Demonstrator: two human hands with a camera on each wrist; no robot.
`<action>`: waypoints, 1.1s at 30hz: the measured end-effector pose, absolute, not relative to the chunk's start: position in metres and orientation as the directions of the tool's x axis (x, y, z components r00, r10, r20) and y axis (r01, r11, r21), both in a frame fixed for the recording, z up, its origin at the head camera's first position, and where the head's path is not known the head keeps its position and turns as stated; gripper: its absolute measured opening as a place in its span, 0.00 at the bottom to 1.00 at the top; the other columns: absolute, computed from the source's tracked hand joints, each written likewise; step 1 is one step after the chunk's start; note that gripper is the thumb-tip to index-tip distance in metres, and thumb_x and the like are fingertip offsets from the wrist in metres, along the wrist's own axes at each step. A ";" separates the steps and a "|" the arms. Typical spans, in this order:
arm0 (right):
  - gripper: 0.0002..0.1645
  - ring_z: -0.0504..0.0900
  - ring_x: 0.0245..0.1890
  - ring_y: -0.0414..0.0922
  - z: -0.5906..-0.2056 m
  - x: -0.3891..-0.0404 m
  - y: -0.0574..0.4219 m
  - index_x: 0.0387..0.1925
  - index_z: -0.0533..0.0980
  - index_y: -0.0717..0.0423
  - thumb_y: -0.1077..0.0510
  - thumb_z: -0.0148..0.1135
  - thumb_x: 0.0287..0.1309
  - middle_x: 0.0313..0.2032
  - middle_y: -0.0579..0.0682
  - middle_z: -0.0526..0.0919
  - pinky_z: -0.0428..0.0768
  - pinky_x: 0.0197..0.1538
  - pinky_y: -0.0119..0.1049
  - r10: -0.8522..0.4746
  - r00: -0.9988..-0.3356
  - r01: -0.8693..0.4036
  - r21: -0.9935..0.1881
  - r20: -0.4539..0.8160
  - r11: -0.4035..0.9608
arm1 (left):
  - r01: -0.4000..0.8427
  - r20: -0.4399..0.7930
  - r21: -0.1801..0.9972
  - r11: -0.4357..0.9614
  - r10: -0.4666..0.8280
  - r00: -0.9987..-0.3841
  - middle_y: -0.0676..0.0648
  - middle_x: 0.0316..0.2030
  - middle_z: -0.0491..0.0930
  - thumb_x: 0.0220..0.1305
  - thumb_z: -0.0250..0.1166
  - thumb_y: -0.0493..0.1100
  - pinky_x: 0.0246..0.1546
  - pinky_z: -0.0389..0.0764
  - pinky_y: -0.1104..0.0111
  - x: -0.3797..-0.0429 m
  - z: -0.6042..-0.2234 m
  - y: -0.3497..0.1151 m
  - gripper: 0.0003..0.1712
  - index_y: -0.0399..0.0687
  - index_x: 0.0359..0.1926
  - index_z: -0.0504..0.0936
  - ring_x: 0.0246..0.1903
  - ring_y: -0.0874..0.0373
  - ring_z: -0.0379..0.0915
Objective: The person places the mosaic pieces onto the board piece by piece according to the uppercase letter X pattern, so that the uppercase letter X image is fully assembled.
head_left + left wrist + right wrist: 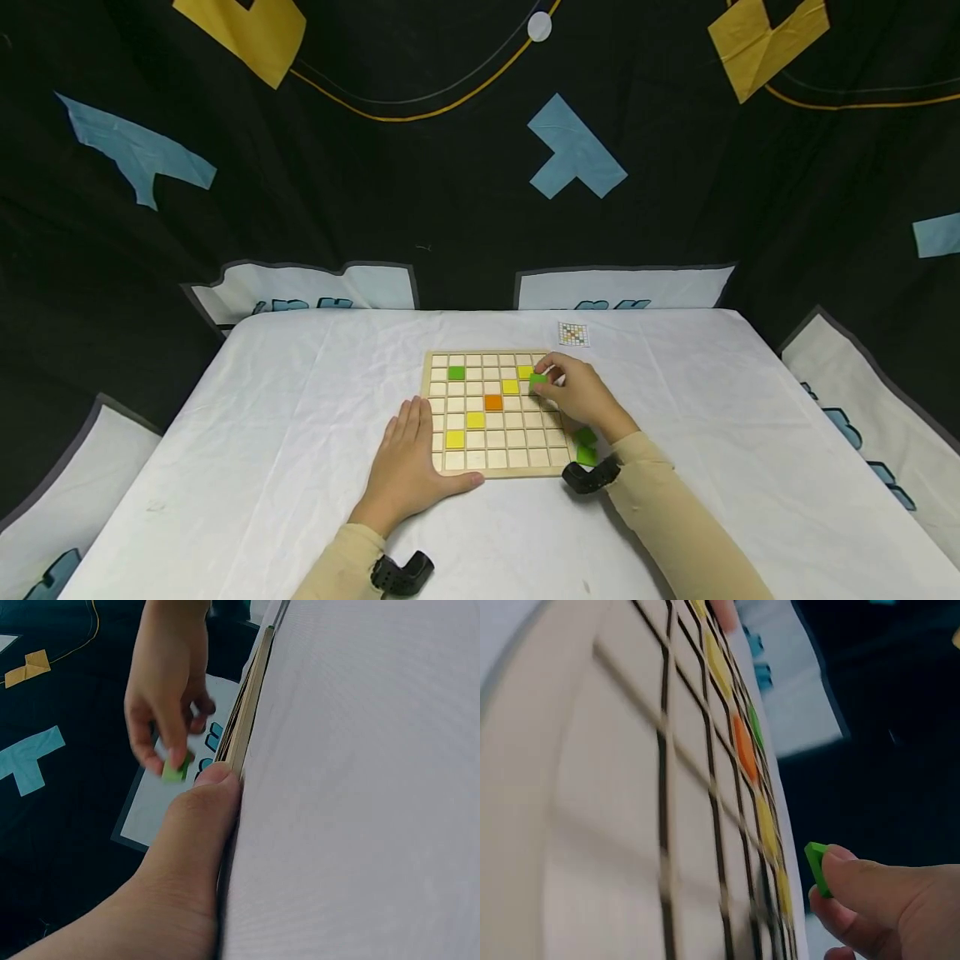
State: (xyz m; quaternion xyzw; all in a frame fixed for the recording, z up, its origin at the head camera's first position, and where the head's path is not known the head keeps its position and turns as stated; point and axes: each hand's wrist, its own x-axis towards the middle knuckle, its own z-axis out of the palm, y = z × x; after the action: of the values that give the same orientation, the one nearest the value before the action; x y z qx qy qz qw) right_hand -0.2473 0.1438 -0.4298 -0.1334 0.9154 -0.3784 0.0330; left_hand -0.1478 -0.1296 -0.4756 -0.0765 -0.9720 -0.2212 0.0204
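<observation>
A wooden grid board [495, 473] lies on the table, with several yellow tiles [475, 420], an orange tile [492, 402] and a green tile [456, 373] set in its squares. My right hand [581, 392] pinches another green tile [819, 868] between thumb and fingers, held above the board's upper right part. That same tile shows in the left wrist view, clear of the board edge. My left hand [408, 467] lies with straight fingers along the board's left edge, its thumb [202, 810] against the near edge.
Loose green tiles [587, 455] lie by the board's right edge, partly behind my right wrist. Beyond the board's far right corner is a small printed pattern card [573, 334]. A white cloth [247, 467] covers the table, and a dark curtain [450, 192] hangs behind.
</observation>
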 end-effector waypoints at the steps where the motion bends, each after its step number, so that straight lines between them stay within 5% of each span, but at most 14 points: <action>1: 0.11 0.74 0.29 0.43 -0.430 -0.247 0.136 0.46 0.77 0.49 0.55 0.67 0.63 0.35 0.49 0.81 0.73 0.30 0.33 -0.278 -0.959 -0.227 -0.706 0.043 0.671 | 0.158 0.075 0.424 0.892 0.139 -0.987 0.36 0.78 0.43 0.37 0.61 0.88 0.78 0.44 0.49 -0.148 -0.475 -0.130 0.83 0.33 0.77 0.44 0.79 0.43 0.35; 21: 0.10 0.74 0.23 0.39 -0.441 -0.253 0.055 0.45 0.78 0.45 0.51 0.67 0.63 0.26 0.42 0.79 0.74 0.32 0.32 -0.363 -0.928 -0.337 -0.609 0.085 0.718 | 0.166 0.092 0.417 0.894 0.141 -0.986 0.33 0.77 0.46 0.38 0.62 0.87 0.78 0.45 0.49 -0.147 -0.475 -0.129 0.82 0.31 0.76 0.47 0.79 0.42 0.37; 33: 0.11 0.76 0.38 0.41 -0.442 -0.253 0.051 0.44 0.84 0.48 0.51 0.69 0.60 0.38 0.43 0.79 0.77 0.44 0.37 -0.345 -0.931 -0.348 -0.562 0.116 0.750 | 0.167 0.085 0.413 0.895 0.145 -0.986 0.33 0.77 0.46 0.38 0.62 0.87 0.78 0.46 0.49 -0.146 -0.473 -0.130 0.81 0.31 0.76 0.47 0.79 0.41 0.37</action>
State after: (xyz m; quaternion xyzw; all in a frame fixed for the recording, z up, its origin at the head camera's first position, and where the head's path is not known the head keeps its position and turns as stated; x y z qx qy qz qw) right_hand -0.2526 0.0509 -0.4421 -0.1851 0.9355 -0.3010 -0.0025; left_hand -0.1465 -0.1297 -0.4731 -0.0802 -0.9731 -0.2146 0.0260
